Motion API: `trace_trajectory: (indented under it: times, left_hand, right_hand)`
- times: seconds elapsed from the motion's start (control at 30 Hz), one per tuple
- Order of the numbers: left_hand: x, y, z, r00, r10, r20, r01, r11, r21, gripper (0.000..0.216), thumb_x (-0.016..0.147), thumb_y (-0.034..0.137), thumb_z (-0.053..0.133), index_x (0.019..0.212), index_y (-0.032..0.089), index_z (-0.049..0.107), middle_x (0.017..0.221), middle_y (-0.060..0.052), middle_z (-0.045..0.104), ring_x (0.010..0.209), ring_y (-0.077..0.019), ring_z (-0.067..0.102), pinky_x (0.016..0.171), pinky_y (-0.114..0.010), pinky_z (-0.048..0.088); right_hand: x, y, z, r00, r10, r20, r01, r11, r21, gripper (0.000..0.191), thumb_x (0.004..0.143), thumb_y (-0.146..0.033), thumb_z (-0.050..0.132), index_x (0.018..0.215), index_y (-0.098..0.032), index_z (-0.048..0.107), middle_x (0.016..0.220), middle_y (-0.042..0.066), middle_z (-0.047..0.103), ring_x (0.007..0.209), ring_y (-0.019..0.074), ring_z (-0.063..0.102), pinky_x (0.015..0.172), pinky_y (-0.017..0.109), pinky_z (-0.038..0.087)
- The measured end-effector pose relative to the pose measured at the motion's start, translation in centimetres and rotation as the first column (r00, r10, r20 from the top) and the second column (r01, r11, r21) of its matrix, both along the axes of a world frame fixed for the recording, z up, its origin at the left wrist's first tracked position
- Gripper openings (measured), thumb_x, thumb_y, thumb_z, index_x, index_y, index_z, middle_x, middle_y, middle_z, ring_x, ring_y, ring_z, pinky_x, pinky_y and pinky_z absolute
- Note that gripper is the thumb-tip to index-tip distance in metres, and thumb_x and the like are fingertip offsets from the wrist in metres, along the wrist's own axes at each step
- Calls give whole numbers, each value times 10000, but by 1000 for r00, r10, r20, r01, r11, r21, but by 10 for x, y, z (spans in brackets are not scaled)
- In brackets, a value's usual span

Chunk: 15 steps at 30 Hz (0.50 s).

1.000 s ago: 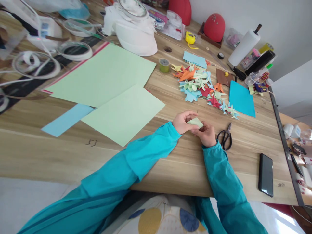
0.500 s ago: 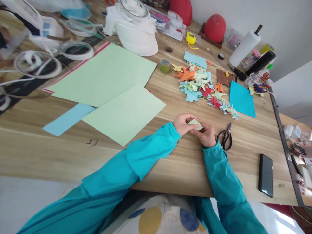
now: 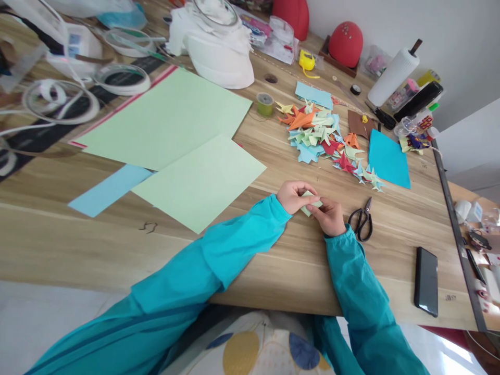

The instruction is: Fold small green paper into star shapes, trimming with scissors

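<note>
Both of my hands meet just above the wooden table (image 3: 297, 271), pinching one small folded piece of pale green paper (image 3: 310, 204). My left hand (image 3: 294, 196) curls its fingers over the paper's left side. My right hand (image 3: 331, 216) grips its right side with thumb and fingers closed. Both arms wear teal sleeves. A pair of black scissors (image 3: 362, 221) lies on the table right beside my right hand.
A heap of folded paper shapes (image 3: 324, 140) in several colours lies beyond my hands. Two large pale green sheets (image 3: 183, 140) and a light blue strip (image 3: 109, 190) lie to the left. A teal sheet (image 3: 388, 159), a black phone (image 3: 426, 281), a thread spool (image 3: 265, 104) and tape rolls (image 3: 58, 101) are around.
The folded green piece has sunk lower between my fingers and is more covered by them. My hands have stayed in the same spot.
</note>
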State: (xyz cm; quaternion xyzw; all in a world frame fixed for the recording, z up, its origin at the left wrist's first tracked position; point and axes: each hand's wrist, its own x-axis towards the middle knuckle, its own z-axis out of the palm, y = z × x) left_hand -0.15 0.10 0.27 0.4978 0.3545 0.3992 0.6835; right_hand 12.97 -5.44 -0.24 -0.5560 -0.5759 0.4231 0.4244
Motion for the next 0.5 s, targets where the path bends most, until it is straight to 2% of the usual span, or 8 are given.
trace_trajectory:
  times: [0.27,0.5]
  left_hand:
    - [0,2,-3,1000,-2,10,2,1000,-7,259,490,304,763,640,121,658,526,-4,607,479,-94,520,463,-220,422]
    - [3,1,-1,997,77,28,-75,995,-64,322,453,335,779,644,117,638,560,-8,625,515,-112,553,514,-250,464]
  right_hand:
    - [0,0,1,1000,14,-14,-14,1000,-3,229,692,-374,653,601,-169,603,491,-27,535,457,103,464,463,234,367]
    - [-5,1,0,995,-21,-93,20,1000,-12,273,568,-359,742,708,-167,608,608,-16,611,537,120,522,502,248,427]
